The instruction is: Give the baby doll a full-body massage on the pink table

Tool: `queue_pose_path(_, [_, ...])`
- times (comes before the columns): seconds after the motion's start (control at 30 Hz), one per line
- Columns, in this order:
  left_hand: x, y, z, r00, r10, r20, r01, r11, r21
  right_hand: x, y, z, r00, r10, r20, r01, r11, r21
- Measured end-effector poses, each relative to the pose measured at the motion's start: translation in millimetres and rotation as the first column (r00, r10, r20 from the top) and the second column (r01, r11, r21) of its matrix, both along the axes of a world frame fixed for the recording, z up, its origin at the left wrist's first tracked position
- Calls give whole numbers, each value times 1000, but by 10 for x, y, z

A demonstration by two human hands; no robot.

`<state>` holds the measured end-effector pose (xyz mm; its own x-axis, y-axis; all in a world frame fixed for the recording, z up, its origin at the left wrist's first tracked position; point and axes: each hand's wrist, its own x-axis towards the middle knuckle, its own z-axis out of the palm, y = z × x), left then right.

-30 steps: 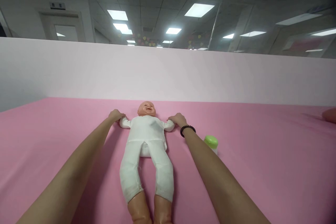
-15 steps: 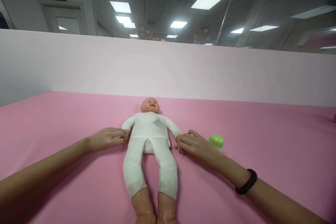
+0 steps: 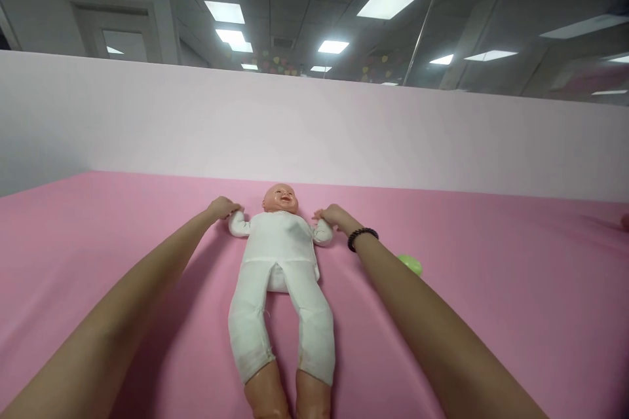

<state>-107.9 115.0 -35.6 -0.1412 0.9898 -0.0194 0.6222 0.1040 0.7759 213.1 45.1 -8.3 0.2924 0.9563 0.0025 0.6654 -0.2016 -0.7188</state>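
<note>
A baby doll in a white cloth suit lies on its back on the pink surface, head at the far end and feet towards me. Its arms are bent up at the elbows. My left hand is closed around the doll's hand on the left, hiding most of it. On the other side my right hand grips the doll's other hand, whose small fingers poke out beside mine. A dark beaded bracelet circles my right wrist.
A light green lid shows partly behind my right forearm. The pink mat ends at a low white wall, with glass panels above. A small reddish thing sits at the right edge.
Both my hands have moved away from me, up beside the doll's shoulders, carrying the doll's hands. Its arms went from lying down along its sides to bent upward.
</note>
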Motion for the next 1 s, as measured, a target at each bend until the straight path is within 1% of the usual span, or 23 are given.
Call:
queue_pose_path(0.07, [-30,83,-27,999,-41,-31,37,991,-128,-19,52,-36,999,33,-41,-37,995,-97])
queue_pose_path(0.1, [-58,94,-29,998,-59,-28,55,991,-125,-12,61,-31,997,40,-61,-47,992,-114])
queue_pose_path(0.13, [-92,85,-19,997,-78,-17,76,994,-75,5,65,-8,996,47,-78,-54,994,-98])
queue_pose_path(0.2, [-159,1,37,996,-86,21,83,989,123,60,48,87,994,31,-102,-29,999,18])
queue_pose_path(0.23, [-187,-76,79,995,-88,45,75,967,244,92,17,148,995,6,-102,5,994,105])
queue_pose_path(0.3, [-226,-299,163,993,-101,54,65,885,460,154,-126,252,998,-42,-44,53,952,301])
queue_pose_path(0.33, [-239,-441,191,992,-122,18,93,835,542,179,-248,275,999,-46,16,36,919,393])
queue_pose_path(0.4, [-263,-759,191,967,-213,-138,252,731,635,213,-585,219,981,29,190,-124,851,510])
queue_pose_path(0.47, [-294,-1077,105,870,-356,-341,492,626,605,232,-989,15,928,169,331,-336,764,551])
queue_pose_path(0.53, [-332,-1338,-33,698,-500,-512,715,525,462,249,-1356,-284,792,283,540,-576,638,511])
queue_pose_path(0.57, [-349,-1435,-99,618,-545,-567,783,493,380,261,-1497,-434,703,288,650,-674,562,480])
queue_pose_path(0.6, [-362,-1506,-151,558,-568,-604,822,478,310,273,-1602,-561,607,262,750,-748,507,428])
queue_pose_path(0.63, [-369,-1551,-183,522,-576,-629,840,473,264,286,-1667,-652,521,240,819,-800,472,370])
queue_pose_path(0.67, [-371,-1571,-192,501,-578,-644,850,471,238,296,-1695,-697,466,221,857,-822,466,327])
queue_pose_path(0.7, [-365,-1567,-177,502,-573,-648,849,470,242,303,-1686,-695,449,215,867,-822,480,307])
queue_pose_path(0.73, [-351,-1542,-142,523,-561,-641,839,472,272,304,-1645,-647,471,222,854,-805,503,314])
queue_pose_path(0.77, [-331,-1496,-91,570,-540,-619,813,482,327,299,-1573,-562,529,228,817,-771,532,351])
queue_pose_path(0.8, [-306,-1429,-32,649,-501,-573,756,513,407,286,-1473,-451,607,224,763,-721,558,410])
queue_pose_path(0.83, [-276,-1342,27,749,-440,-496,660,562,498,267,-1347,-328,688,207,695,-659,578,480])
queue_pose_path(0.9, [-211,-1111,117,925,-274,-264,380,684,622,209,-1028,-96,843,101,529,-467,627,624])
queue_pose_path(0.93, [-181,-972,138,972,-189,-139,234,741,630,176,-843,-6,891,29,454,-361,651,668])
queue_pose_path(0.97, [-154,-823,139,993,-112,-23,103,793,601,142,-651,57,922,-34,386,-259,687,679])
queue_pose_path(1.0, [-132,-670,121,997,-43,68,0,842,540,111,-461,91,942,-65,330,-174,744,645])
